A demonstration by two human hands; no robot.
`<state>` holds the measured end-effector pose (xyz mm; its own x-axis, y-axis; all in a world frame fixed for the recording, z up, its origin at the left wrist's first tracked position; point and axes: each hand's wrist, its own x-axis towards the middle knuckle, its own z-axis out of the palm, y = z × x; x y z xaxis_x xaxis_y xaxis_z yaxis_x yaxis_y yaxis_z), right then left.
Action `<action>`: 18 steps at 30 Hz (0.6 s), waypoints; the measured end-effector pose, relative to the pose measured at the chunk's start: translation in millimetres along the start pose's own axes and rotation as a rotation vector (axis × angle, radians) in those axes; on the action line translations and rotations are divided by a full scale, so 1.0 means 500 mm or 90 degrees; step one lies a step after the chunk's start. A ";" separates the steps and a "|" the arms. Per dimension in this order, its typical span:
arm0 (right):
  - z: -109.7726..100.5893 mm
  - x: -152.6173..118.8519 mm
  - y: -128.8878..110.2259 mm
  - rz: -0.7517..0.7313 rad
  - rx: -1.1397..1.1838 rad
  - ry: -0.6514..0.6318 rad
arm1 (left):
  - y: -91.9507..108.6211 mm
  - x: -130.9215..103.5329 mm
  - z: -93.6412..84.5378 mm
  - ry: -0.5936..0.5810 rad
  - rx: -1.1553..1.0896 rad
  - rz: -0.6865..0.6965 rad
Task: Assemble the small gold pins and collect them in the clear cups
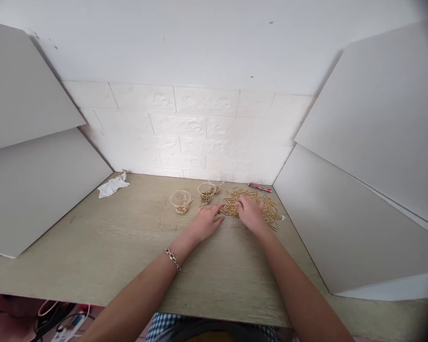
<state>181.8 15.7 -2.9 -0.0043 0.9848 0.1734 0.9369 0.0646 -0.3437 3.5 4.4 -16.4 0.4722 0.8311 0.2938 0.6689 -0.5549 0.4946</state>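
A pile of thin gold-coloured metal sticks (269,205) lies spread on the table. My right hand (251,214) rests over the pile with its fingers curled down; what they hold, if anything, is hidden. Beside the pile's left edge is my left hand (206,223), palm down, fingers stretched out and thumb apart. Beyond my left hand stands a clear round cup (207,189) with small gold pieces in it. A second clear cup (180,199) holds some gold pieces farther left. Partly behind the middle one is a third clear cup (217,180).
A red patterned tube (259,187) lies behind the pile. Crumpled white tissue (113,185) sits at the table's back left. Grey-white panels (50,180) (360,218) flank the table (128,251), and a white brick-patterned wall (207,128) closes the back. Cables (74,323) hang below the front left.
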 end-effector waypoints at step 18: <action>-0.005 0.008 0.025 0.155 0.130 0.053 | -0.101 0.050 -0.265 -0.249 0.215 -0.299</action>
<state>194.1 20.1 -4.2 0.2469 0.9595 0.1355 0.8174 -0.1311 -0.5610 -94.6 58.0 74.3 0.2192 0.9465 -0.2368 0.9647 -0.1740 0.1976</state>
